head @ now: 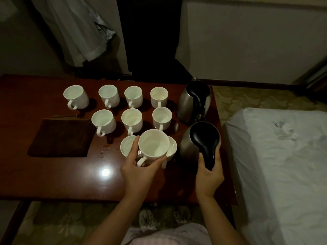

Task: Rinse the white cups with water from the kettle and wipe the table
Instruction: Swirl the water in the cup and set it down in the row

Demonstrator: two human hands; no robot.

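Right now the left hand [139, 167] is clasping a white ceramic cup [153, 145] lifted above two others at lower centre of the frame, while the right hand [209, 171] grips the black handle of the nearer steel kettle [200, 140], which rests on the glossy red-brown worktop [53, 183]. Pouring too fast, or off-centre, could splash hot water onto the fingers or the brown cloth [61, 137] at left.
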